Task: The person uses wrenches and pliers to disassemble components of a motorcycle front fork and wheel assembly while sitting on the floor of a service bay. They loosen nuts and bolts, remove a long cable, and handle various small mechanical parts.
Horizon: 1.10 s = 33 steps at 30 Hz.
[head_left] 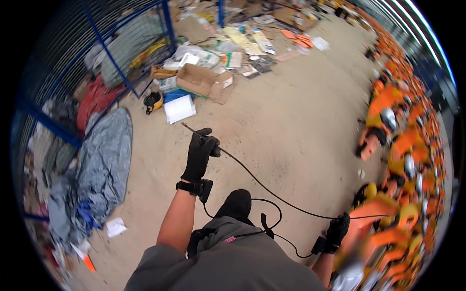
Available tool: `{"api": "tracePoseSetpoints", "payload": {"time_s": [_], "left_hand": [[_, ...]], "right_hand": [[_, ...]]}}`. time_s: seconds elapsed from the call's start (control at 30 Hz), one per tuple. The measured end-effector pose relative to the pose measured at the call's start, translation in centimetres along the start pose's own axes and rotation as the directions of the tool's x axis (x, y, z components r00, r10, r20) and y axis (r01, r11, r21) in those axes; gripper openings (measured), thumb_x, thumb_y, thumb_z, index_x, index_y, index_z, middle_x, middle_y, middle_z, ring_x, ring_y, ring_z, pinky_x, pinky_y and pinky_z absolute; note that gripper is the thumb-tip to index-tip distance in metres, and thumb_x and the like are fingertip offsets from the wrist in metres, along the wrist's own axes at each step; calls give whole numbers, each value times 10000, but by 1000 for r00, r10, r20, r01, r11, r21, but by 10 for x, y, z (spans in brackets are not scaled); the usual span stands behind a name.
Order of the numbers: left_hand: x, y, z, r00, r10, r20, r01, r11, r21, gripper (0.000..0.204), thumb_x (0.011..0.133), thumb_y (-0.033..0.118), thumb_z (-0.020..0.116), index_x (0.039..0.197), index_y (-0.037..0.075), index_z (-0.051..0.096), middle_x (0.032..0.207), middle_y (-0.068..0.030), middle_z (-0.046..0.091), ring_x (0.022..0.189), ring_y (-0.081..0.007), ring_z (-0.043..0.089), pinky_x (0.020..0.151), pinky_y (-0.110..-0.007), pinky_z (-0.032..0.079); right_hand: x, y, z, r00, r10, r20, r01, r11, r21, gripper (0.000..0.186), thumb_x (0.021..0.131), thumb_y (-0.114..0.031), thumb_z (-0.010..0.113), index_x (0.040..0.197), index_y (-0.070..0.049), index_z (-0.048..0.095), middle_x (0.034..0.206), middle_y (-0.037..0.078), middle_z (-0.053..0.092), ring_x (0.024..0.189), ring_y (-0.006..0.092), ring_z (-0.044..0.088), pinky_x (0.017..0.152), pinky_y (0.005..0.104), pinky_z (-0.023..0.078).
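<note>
A long, thin dark cable point(262, 183) runs in a sagging line between my two gloved hands. Near its left end, which sticks out toward the upper left with a small tip, my left hand point(199, 154) in a black glove is closed around it. My right hand point(337, 229), also black-gloved, grips the same cable low on the right. Beyond that hand the cable's other end reaches over the orange and yellow equipment point(383, 208). Wrist units point(206, 190) with thin black cords are strapped to both my wrists.
Rows of orange and yellow equipment line the right side. At left stand blue metal mesh frames point(109, 53) and a grey tarp point(104, 155). A cardboard box point(195, 78), white sheets point(180, 109), a black-and-yellow round object point(153, 102) and scattered litter lie on the concrete floor point(291, 131).
</note>
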<state>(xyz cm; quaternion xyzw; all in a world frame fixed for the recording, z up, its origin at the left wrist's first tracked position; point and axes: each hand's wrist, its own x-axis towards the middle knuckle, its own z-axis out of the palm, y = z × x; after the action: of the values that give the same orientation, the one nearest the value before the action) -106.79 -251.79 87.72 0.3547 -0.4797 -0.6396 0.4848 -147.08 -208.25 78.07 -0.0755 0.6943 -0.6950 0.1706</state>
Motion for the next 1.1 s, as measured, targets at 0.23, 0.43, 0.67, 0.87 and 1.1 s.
{"api": "tracePoseSetpoints", "payload": {"time_s": [0.23, 0.43, 0.67, 0.87, 1.1], "left_hand": [[188, -80, 102, 980, -183, -81, 164, 966, -198, 195, 951, 104, 562, 1129, 30, 531, 838, -95, 644, 602, -146, 621, 557, -277, 537], [377, -101, 246, 956, -287, 54, 287, 958, 0, 162, 976, 121, 485, 1102, 21, 466, 815, -128, 644, 560, -153, 610, 494, -282, 514], [590, -153, 428, 936, -217, 278, 171, 969, 180, 192, 952, 44, 475, 1136, 21, 429, 839, -134, 628, 632, -183, 636, 544, -300, 533], [759, -193, 577, 986, -26, 163, 7, 993, 121, 174, 920, 24, 504, 1090, 35, 466, 815, -127, 651, 599, -150, 627, 527, -272, 523], [941, -203, 677, 969, 245, 9, -239, 934, 265, 150, 894, -1, 502, 1035, 48, 486, 795, -49, 583, 605, -93, 559, 522, -215, 467]], "right_hand": [[250, -51, 164, 993, 118, 26, -121, 956, 268, 251, 1008, -285, 506, 1177, -103, 547, 771, -17, 535, 560, 61, 455, 489, 207, 411], [413, -100, 177, 996, -38, -77, 42, 998, 53, 291, 1035, -302, 460, 1216, -85, 530, 828, -24, 536, 615, 29, 452, 510, 139, 404], [588, -117, 188, 916, -385, -112, 317, 867, -385, 288, 971, -162, 469, 1238, -73, 532, 874, -16, 514, 735, 49, 482, 588, 169, 437], [804, -113, 245, 980, -162, -118, 171, 983, 72, 399, 954, -49, 466, 1351, -33, 448, 922, -22, 523, 783, 44, 502, 645, 155, 437], [1053, -228, 415, 948, -316, 33, 317, 946, -60, 307, 899, -19, 472, 1203, -53, 505, 790, -34, 424, 628, 36, 390, 509, 179, 352]]}}
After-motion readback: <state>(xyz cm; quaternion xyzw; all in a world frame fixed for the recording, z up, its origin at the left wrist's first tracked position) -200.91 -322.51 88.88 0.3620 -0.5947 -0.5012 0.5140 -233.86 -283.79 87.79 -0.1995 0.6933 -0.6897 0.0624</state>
